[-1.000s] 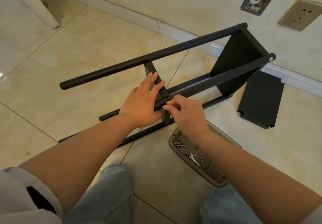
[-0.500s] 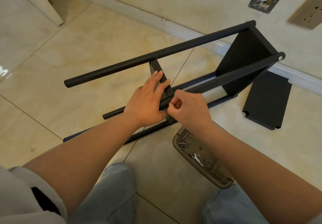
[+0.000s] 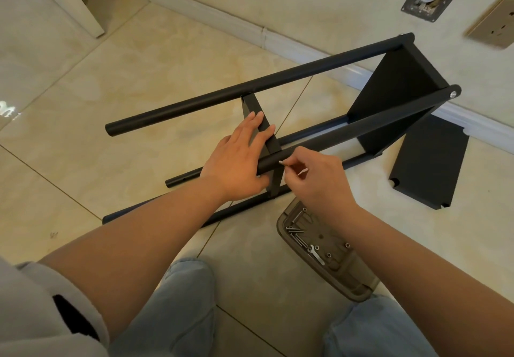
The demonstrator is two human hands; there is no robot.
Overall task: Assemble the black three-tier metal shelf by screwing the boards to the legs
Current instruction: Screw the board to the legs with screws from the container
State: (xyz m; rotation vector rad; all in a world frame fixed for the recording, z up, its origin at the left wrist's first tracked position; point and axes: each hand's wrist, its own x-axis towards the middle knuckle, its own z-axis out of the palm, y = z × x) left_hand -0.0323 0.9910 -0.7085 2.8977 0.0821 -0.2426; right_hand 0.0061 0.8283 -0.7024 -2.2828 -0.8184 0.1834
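Head view: my left hand [image 3: 236,162] lies flat, fingers straight, on the middle board [image 3: 260,123] at frame centre; my right hand [image 3: 314,178] pinches a screw [image 3: 281,162] against the near leg [image 3: 347,131].

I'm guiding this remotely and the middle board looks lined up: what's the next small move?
Probably keep turning the screw into the near leg. The right hand pinches it at the leg's side where the middle board meets it, while the left hand steadies both.

No text, label, brand or number can be read anywhere. Every surface in view is bare of legible marks.
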